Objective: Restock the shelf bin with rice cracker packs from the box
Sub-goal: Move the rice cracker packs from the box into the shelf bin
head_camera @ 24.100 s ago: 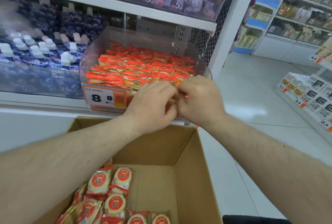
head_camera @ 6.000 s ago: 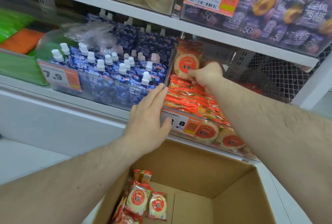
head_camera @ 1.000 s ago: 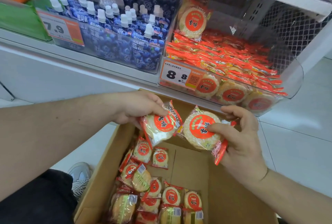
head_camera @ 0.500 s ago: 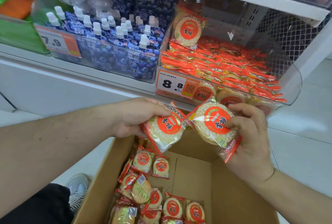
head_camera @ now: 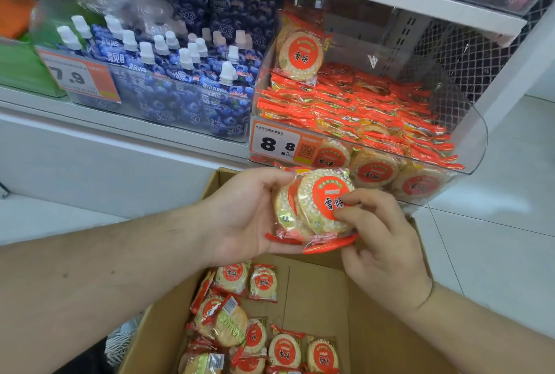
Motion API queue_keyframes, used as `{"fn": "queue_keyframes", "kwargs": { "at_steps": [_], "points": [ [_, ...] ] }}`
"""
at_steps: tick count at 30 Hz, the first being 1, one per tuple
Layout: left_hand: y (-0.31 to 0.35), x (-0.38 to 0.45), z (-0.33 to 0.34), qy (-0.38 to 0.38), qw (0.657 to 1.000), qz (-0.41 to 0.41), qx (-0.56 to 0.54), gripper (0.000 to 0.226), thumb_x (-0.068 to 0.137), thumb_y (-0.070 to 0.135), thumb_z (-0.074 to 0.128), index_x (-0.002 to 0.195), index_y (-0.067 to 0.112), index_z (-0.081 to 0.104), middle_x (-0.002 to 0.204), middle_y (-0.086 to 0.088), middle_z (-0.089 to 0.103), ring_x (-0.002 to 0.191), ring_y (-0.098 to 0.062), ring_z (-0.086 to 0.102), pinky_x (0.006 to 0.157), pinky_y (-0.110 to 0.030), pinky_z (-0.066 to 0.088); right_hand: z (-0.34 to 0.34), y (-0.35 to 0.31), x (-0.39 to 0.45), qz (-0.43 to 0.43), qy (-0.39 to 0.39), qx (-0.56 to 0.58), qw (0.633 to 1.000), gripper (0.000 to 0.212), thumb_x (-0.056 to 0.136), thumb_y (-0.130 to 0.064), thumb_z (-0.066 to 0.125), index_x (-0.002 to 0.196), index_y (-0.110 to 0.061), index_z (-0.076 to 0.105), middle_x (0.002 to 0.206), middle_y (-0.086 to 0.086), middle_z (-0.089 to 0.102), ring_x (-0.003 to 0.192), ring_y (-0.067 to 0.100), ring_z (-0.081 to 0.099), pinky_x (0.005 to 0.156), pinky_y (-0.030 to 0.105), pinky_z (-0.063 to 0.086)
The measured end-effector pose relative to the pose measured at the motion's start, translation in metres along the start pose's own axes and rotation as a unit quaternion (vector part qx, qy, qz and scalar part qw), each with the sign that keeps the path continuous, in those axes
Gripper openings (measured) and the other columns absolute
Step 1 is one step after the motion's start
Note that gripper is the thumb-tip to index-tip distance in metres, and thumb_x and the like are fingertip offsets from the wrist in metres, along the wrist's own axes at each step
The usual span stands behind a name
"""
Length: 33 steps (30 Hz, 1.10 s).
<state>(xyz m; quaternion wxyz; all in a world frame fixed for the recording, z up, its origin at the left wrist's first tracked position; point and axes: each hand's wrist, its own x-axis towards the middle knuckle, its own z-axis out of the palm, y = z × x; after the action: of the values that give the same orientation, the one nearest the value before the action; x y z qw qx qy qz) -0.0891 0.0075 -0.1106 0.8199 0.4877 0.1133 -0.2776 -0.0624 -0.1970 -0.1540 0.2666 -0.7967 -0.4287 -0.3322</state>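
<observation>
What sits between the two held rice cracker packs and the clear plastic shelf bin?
Head view: nothing; the held packs overlap the clear bin's lower front edge, below its orange price tag.

Rice cracker packs (head_camera: pixel 318 205): glossy clear plastic film w/ red print, crinkled seams. Shelf bin (head_camera: pixel 468 133): clear rigid plastic, smooth, reflective. Box (head_camera: pixel 375 328): matt brown cardboard. Blueberry pouches (head_camera: pixel 180 97): shiny foil-like film, white plastic caps. Floor (head_camera: pixel 495 238): glossy white tile. Shelf back (head_camera: pixel 456 52): metal mesh.
</observation>
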Motion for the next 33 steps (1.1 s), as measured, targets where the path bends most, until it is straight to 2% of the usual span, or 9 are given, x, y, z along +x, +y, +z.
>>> {"fn": "queue_keyframes", "kwargs": {
  "at_steps": [5,9,13,16,19,21,24,30,33],
  "points": [
    [-0.008,-0.001,0.002,0.021,0.998,0.043,0.028,0.030,0.088,0.022,0.061,0.116,0.014,0.065,0.106,-0.012,0.073,0.091,-0.025,0.070,0.086,-0.041,0.054,0.003,-0.008,-0.001,-0.011,-0.028,0.004,1.000,0.037,0.076,0.000,0.054,0.110,-0.012,0.056,0.117,0.008,0.048,0.088,0.024,0.055,0.076,0.039,0.051],
    [-0.008,0.001,-0.005,0.056,0.994,0.080,0.045,0.046,0.082,0.003,0.067,0.126,0.011,0.057,0.106,-0.013,0.073,0.095,-0.027,0.071,0.086,-0.041,0.054,-0.002,-0.017,-0.001,-0.010,-0.083,0.068,0.994,0.048,0.074,-0.005,0.053,0.122,-0.005,0.057,0.127,0.011,0.047,0.093,0.022,0.058,0.081,0.033,0.052],
    [-0.006,0.003,-0.011,0.080,0.991,0.091,0.061,0.047,0.083,-0.001,0.064,0.127,0.013,0.054,0.104,-0.012,0.074,0.095,-0.028,0.072,0.083,-0.040,0.054,-0.008,-0.016,0.008,0.175,-0.067,0.126,0.974,0.061,0.069,-0.025,0.056,0.130,-0.019,0.051,0.122,0.000,0.048,0.081,0.008,0.056,0.079,0.016,0.045],
    [-0.008,0.001,-0.011,0.074,0.990,0.093,0.078,0.047,0.083,-0.002,0.063,0.126,0.014,0.054,0.106,-0.012,0.073,0.096,-0.028,0.071,0.079,-0.039,0.055,-0.007,-0.015,0.018,0.395,-0.119,0.250,0.876,0.073,0.064,-0.050,0.064,0.133,-0.038,0.044,0.115,-0.009,0.057,0.078,0.018,0.060,0.073,0.026,0.054],
    [-0.009,0.001,-0.006,0.059,0.989,0.102,0.091,0.047,0.083,-0.003,0.062,0.127,0.014,0.052,0.113,-0.014,0.071,0.104,-0.031,0.068,0.091,-0.047,0.054,-0.002,-0.015,0.016,0.487,-0.160,0.372,0.774,0.081,0.069,-0.049,0.084,0.135,-0.017,0.050,0.121,0.000,0.065,0.100,0.027,0.068,0.089,0.044,0.057],
    [-0.010,0.001,-0.001,0.057,0.985,0.115,0.119,0.041,0.086,-0.001,0.061,0.123,0.013,0.050,0.113,-0.014,0.070,0.102,-0.029,0.068,0.091,-0.045,0.054,-0.002,-0.021,0.018,0.499,-0.149,0.415,0.746,0.054,0.072,-0.031,0.081,0.117,-0.010,0.060,0.110,0.007,0.073,0.098,0.022,0.071,0.085,0.038,0.059],
    [-0.013,0.001,0.002,0.041,0.968,0.137,0.206,0.035,0.092,0.014,0.063,0.121,0.019,0.044,0.116,-0.007,0.066,0.102,-0.019,0.068,0.091,-0.039,0.055,-0.004,-0.024,0.021,0.534,-0.123,0.445,0.708,0.027,0.078,-0.012,0.072,0.102,-0.006,0.061,0.081,0.001,0.075,0.068,0.008,0.071,0.055,0.017,0.052],
    [-0.001,0.005,0.000,0.030,0.896,0.210,0.391,0.026,0.098,0.037,0.049,0.117,0.029,0.035,0.110,0.011,0.058,0.100,0.001,0.059,0.092,-0.027,0.051,-0.010,-0.019,0.036,0.550,-0.152,0.429,0.701,0.049,0.071,-0.029,0.083,0.104,0.000,0.060,0.074,0.007,0.068,0.054,0.012,0.053,0.046,0.020,0.041],
    [0.015,0.007,-0.005,0.106,0.758,0.351,0.540,0.049,0.091,0.066,0.031,0.126,0.031,0.033,0.120,0.014,0.037,0.120,-0.007,0.040,0.105,-0.031,0.034,-0.021,-0.014,0.070,0.520,-0.118,0.414,0.738,0.041,0.065,-0.025,0.083,0.096,-0.007,0.064,0.072,0.004,0.070,0.055,0.013,0.055,0.047,0.022,0.041]
  ]
}}
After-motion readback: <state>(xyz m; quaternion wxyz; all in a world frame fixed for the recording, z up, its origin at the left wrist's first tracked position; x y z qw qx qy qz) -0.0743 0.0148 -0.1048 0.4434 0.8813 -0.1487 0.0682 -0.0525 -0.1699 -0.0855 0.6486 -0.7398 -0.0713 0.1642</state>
